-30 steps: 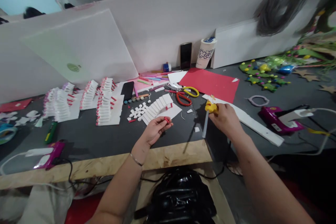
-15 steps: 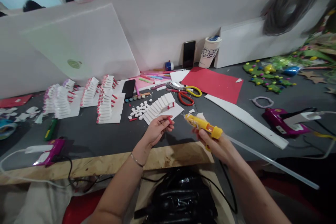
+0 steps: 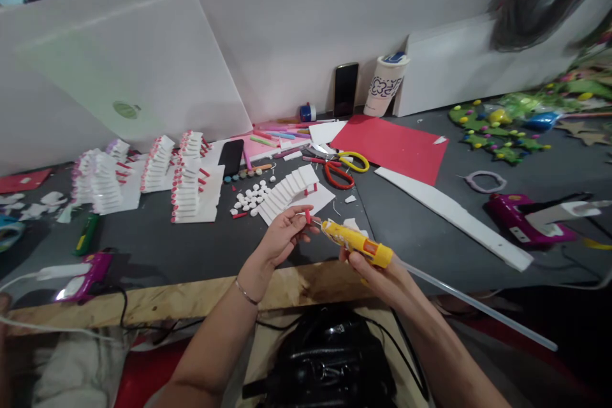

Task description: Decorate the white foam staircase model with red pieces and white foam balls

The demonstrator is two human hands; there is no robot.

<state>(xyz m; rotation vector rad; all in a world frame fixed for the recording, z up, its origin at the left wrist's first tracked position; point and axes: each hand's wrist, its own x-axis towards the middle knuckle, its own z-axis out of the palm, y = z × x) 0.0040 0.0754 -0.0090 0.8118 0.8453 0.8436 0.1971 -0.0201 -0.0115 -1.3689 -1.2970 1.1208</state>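
Within right hand [image 3: 371, 275], one glue gun [image 3: 359, 245]

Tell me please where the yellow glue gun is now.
In the head view, the yellow glue gun is in the person's right hand, its nozzle pointing left toward the small red piece in the left hand.

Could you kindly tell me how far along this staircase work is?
Done: the white stairs carry red pieces. In hand: the right hand holds a yellow glue gun, the left hand a small red piece. Left: the nearest staircase looks mostly bare, beside loose white discs.
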